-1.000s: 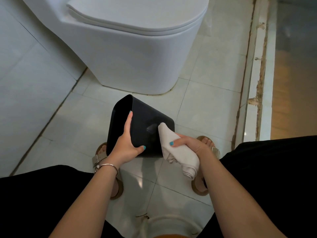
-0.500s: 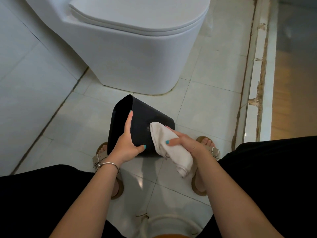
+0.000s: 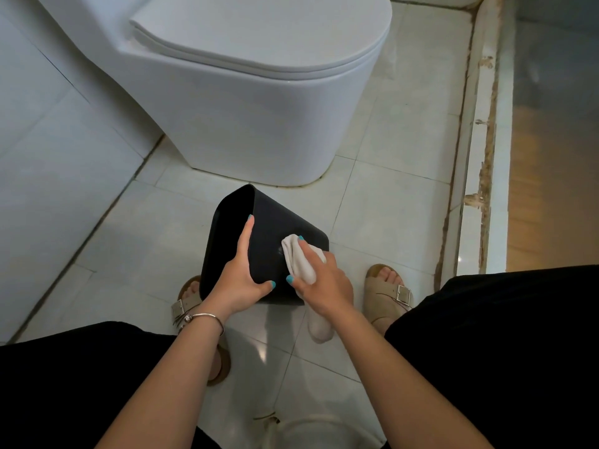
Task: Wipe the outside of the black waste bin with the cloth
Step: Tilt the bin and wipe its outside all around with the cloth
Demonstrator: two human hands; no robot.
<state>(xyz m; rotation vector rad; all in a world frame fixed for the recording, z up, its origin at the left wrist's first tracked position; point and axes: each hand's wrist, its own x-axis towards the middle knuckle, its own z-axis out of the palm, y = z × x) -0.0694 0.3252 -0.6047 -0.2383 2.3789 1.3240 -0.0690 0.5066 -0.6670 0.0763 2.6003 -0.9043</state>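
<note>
**Mia:** Where is the black waste bin (image 3: 278, 234)?

**Tom:** It is held up over the tiled floor (image 3: 389, 202), tipped on its side. Its open mouth points to the left and away. The white toilet (image 3: 246, 102) is just behind it, and they are not touching.

**Mia:** Who holds it?

**Tom:** The left hand (image 3: 238, 280) does. The fingers lie along the rim by the open mouth, and the thumb hooks round the near edge. So that hand is gripping the bin.

**Mia:** And the other hand?

**Tom:** The right hand (image 3: 324, 280) holds the cloth (image 3: 299, 257). The cloth is pale and bunched up. The fingers and thumb curl round it and press it on the dark outside wall of the bin, near the bottom end. One end of the cloth hangs down below the wrist.

**Mia:** What else can you see?

**Tom:** A silver bracelet (image 3: 202, 317) is on the left wrist. Both hands have blue-green nails. There are two tan sandals on the floor, a left sandal (image 3: 183, 303) partly hidden under the bin and a right sandal (image 3: 387, 296) out to the side. Black clothing (image 3: 502, 351) covers both knees. A worn, chipped door sill (image 3: 483, 176) runs along the right side of the floor.
</note>
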